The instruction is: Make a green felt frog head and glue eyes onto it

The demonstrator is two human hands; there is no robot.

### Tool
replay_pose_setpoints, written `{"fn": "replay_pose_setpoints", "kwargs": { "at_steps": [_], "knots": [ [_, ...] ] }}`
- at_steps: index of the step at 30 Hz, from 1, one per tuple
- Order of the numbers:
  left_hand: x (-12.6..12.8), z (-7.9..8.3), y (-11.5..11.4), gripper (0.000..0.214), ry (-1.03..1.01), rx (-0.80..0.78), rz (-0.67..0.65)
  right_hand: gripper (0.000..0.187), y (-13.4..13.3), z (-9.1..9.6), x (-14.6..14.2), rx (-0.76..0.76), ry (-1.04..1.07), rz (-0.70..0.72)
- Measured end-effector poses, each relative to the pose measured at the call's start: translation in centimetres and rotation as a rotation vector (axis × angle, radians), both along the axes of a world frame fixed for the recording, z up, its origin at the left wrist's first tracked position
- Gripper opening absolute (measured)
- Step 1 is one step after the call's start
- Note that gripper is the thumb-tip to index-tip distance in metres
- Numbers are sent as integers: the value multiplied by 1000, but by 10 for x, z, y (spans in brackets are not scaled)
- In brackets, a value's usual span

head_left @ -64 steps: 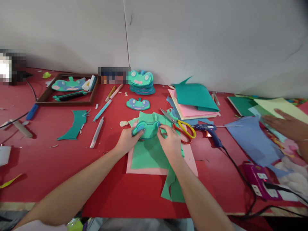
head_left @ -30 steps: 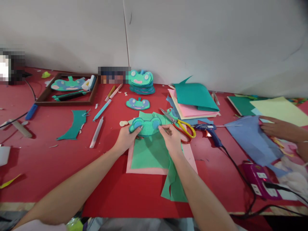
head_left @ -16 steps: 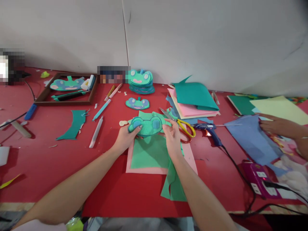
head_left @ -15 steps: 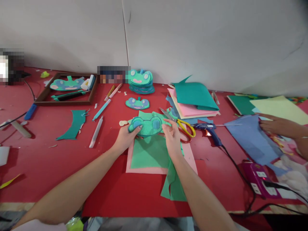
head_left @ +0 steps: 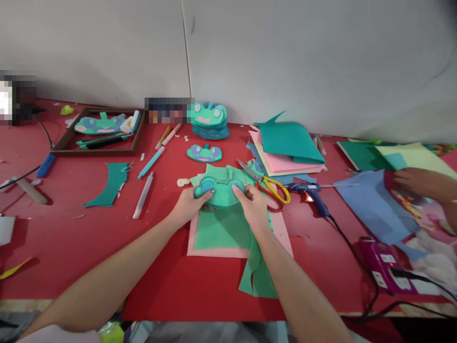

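Observation:
A green felt frog face (head_left: 220, 192) with two blue eye patches is held just above the red table (head_left: 71, 228). My left hand (head_left: 187, 208) pinches its left edge, thumb on the left blue eye. My right hand (head_left: 253, 209) pinches its right edge beside the right eye. Under the piece lie a light green felt sheet (head_left: 221, 228) and a pink sheet (head_left: 282, 228). Both hands are closed on the frog face.
Yellow-and-red scissors (head_left: 267, 188) and a blue glue gun (head_left: 312, 195) lie right of my hands. Finished frog faces (head_left: 209, 119) are stacked by the wall; one more frog face (head_left: 204, 153) lies flat. Felt sheets (head_left: 287, 147), glue sticks (head_left: 143, 195), a wooden frame (head_left: 96, 136). Another person's hand (head_left: 419, 183) is at the right.
The frog face has been lowered and tilted flatter toward the sheets, and my fingers have shifted onto its eyes. The other person's hand at the right moved over the papers.

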State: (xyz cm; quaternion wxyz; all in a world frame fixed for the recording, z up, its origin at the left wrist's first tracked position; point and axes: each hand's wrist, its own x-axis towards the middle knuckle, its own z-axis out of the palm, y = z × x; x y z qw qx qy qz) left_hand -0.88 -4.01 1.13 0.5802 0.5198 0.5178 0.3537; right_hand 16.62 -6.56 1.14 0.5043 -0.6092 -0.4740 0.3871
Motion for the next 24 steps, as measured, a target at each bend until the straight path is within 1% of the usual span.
{"fn": "replay_pose_setpoints", "kwargs": {
  "at_steps": [2,5,9,12,20,24],
  "knots": [
    [-1,-1,0,31,49,25,-2,34,0,1,0,-2,1,-4],
    [-2,-3,2,32,142,126,-10,36,0,1,1,-3,-19,-15],
    [-5,-5,6,35,140,252,4,36,1,0,2,-11,-37,-17],
    [-6,-6,9,32,184,314,23,35,1,0,1,-12,-35,-8],
    [-9,-4,8,30,309,307,75,35,1,-2,1,10,-75,34],
    [-8,-3,8,27,321,317,97,33,0,-3,0,-2,-76,59]
  ]
}}
